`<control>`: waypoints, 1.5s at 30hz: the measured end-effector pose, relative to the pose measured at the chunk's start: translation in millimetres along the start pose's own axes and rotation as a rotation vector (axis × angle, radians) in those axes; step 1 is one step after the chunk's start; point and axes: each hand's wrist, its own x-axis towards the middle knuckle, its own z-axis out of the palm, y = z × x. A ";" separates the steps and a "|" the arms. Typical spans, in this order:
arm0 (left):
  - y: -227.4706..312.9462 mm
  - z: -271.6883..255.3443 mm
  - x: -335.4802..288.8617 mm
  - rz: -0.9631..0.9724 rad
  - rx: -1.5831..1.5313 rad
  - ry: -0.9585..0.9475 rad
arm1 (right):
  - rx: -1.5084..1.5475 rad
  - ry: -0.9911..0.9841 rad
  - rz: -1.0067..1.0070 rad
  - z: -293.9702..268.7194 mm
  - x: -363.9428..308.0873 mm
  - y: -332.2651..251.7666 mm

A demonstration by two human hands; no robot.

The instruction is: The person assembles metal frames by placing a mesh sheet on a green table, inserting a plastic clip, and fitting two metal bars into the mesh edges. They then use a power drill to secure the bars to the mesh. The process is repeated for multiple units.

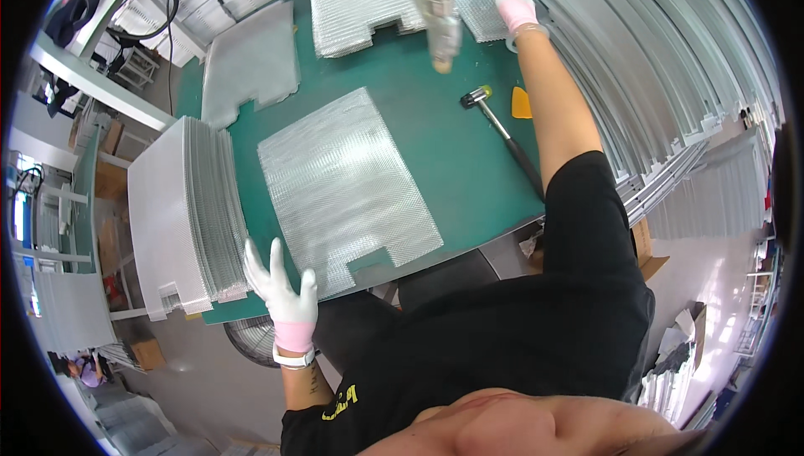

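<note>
My left hand (286,290), in a white glove with a pink cuff, is open with its fingers spread. It hovers at the table's front edge, beside a leaning stack of thin white-grey panels (172,213). A silvery honeycomb-textured sheet (347,180) with a notch in its near edge lies flat in front of me. At the far right my right hand (512,8), gloved the same way, is stretched out over a smaller textured sheet (477,5). Its fingers are mostly hidden, so any grip on the sheet cannot be made out.
On the green table (469,180) lie a hammer (507,138) and an orange scraper-like piece (521,104). A blurred, wrapped tool (441,25) hangs above. More notched sheets (255,62) and a textured stack (360,4) lie farther back. Many panels (645,62) stand at the right.
</note>
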 end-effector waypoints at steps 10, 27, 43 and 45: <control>30.9 10.9 3.3 0.102 -0.119 0.010 | 0.918 0.348 -0.031 -12.9 -24.1 -32.9; 109.1 33.5 26.6 0.243 -0.419 -0.077 | 1.674 0.273 -0.117 -46.6 -96.7 -76.9; 109.5 47.4 7.4 0.158 -0.620 -0.144 | 1.379 0.138 0.201 3.6 -55.0 -80.3; 108.3 43.6 5.0 0.155 -0.633 -0.143 | 1.539 0.199 0.331 -0.8 -48.0 -87.1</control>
